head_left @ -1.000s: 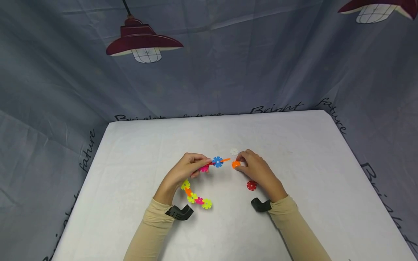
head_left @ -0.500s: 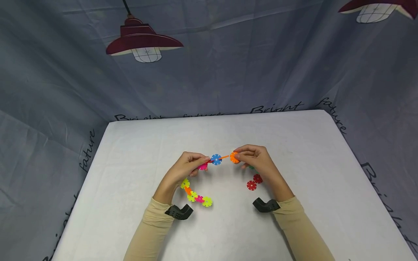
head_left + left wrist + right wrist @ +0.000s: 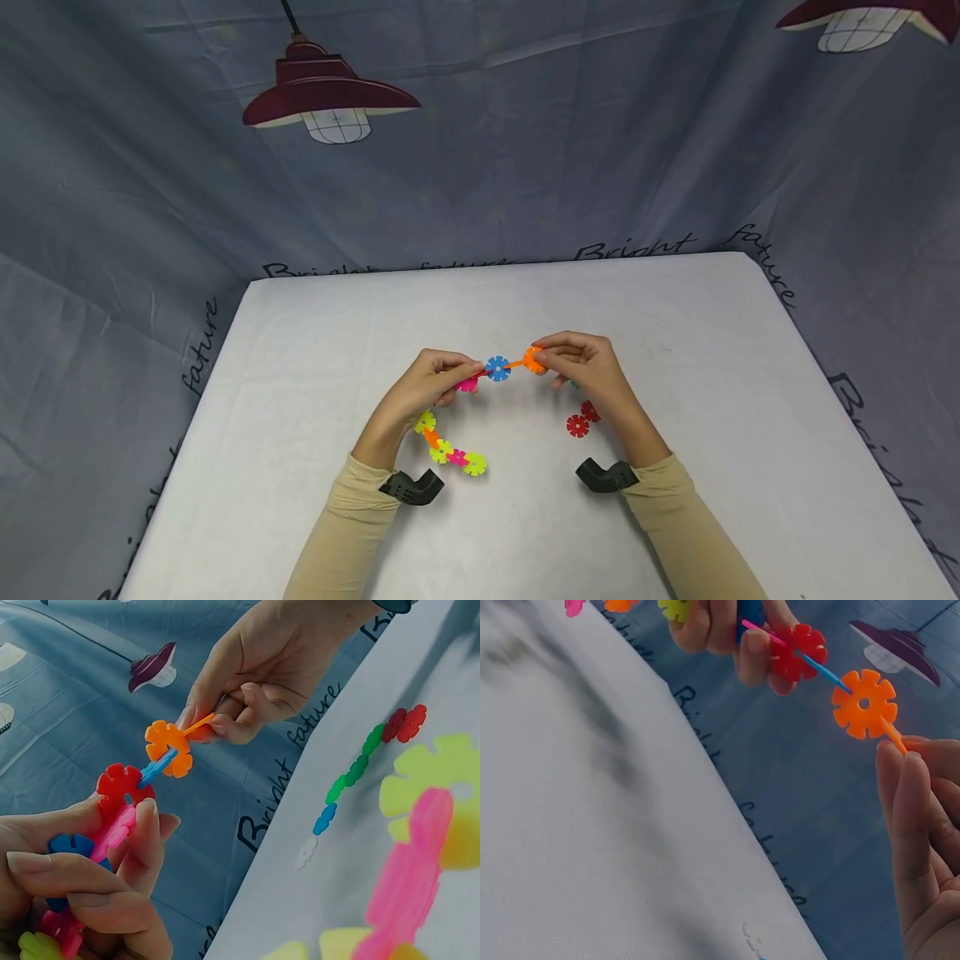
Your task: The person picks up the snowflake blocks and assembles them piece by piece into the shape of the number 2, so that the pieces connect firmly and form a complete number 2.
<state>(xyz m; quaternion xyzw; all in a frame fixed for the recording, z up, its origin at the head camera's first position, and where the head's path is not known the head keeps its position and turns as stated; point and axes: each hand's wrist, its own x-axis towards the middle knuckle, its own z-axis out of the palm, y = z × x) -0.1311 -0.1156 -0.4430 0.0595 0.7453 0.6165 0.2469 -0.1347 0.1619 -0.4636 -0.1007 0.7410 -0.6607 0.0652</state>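
Observation:
My left hand (image 3: 427, 385) pinches a chain of slotted snowflake discs near its upper end. Beyond its fingertips come a red disc (image 3: 124, 787), a blue disc (image 3: 498, 368) and an orange disc (image 3: 864, 705) joined in line. My right hand (image 3: 588, 362) pinches another orange disc (image 3: 534, 360) between thumb and fingers; its edge meets the slotted rim of the chain's orange disc. The chain's other end, with yellow (image 3: 475, 464) and pink (image 3: 457, 457) discs, curves below my left hand. Part of the chain is hidden inside that hand.
Under my right hand a second row lies on the white table (image 3: 517, 533), with red discs (image 3: 577, 426), green discs (image 3: 356, 771), a blue disc (image 3: 324, 819) and a white disc (image 3: 307, 853). A grey printed curtain (image 3: 495, 183) hangs behind the table.
My right hand has lifted and turned, then moved left, bringing its orange disc against the chain's end. More of the red discs now shows. My left hand has barely moved.

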